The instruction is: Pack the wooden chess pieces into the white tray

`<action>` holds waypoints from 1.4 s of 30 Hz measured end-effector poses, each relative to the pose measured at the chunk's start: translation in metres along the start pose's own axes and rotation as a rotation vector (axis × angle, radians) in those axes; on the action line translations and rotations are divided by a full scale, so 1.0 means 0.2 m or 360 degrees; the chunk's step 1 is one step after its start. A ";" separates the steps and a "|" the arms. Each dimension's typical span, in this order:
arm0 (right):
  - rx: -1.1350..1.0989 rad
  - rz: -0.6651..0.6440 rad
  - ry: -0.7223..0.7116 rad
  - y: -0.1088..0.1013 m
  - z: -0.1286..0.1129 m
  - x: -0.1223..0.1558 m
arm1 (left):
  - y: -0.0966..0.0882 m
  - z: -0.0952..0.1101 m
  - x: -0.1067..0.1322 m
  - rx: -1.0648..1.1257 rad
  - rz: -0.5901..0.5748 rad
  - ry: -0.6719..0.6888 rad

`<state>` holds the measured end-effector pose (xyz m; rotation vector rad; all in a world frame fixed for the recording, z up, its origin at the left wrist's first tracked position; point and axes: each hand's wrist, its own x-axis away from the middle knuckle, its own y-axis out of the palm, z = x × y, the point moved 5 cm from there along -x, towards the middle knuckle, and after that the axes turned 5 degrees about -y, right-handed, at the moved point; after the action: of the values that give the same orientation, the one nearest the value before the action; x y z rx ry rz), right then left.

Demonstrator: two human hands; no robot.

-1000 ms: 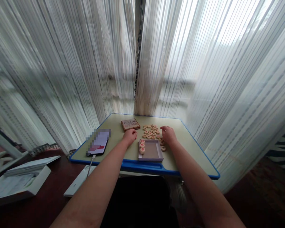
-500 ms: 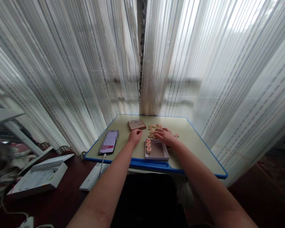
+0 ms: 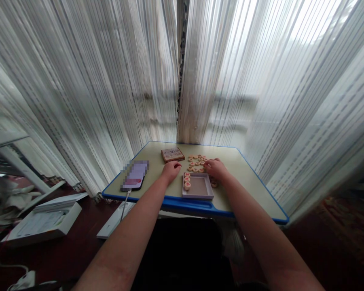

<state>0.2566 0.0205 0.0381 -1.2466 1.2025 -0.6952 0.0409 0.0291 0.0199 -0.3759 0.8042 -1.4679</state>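
Observation:
A small beige desk [image 3: 248, 182] with a blue rim stands before me. On it lies a shallow grey tray [image 3: 199, 188] with three round wooden chess pieces [image 3: 187, 181] stacked along its left side. Several more round pieces [image 3: 196, 162] lie loose behind the tray. My right hand [image 3: 216, 169] rests curled on the loose pieces at the tray's far right corner; what its fingers hold is hidden. My left hand [image 3: 170, 170] lies on the desk left of the tray with fingers curled, just below a flat wooden box [image 3: 172, 154].
A phone [image 3: 135, 180] with a cable lies at the desk's left. Sheer white curtains [image 3: 109, 81] hang close behind and around the desk. White boxes and papers [image 3: 41, 220] sit on the dark floor at the left, with a white plug [image 3: 22, 279].
My right hand drew back from over the tray to the loose pieces at its far right corner. The left hand barely moved. The view shifted slightly.

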 end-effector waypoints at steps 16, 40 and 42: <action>-0.0066 0.0111 0.0350 -0.01 0.07 0.03 | -0.02 0.00 0.05 0.0095 0.0050 0.0037; -0.1145 0.0521 -0.0400 -0.15 -0.30 0.31 | -0.01 0.02 0.06 0.0001 -0.0003 0.0127; -0.1039 0.0649 -0.0360 -0.13 -0.32 0.35 | -0.01 0.02 0.06 -0.0013 -0.0020 0.0145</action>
<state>0.2223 -0.0713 0.0493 -1.4873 1.4856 0.1607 0.0422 0.0155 0.0209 -0.3222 0.8822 -1.5026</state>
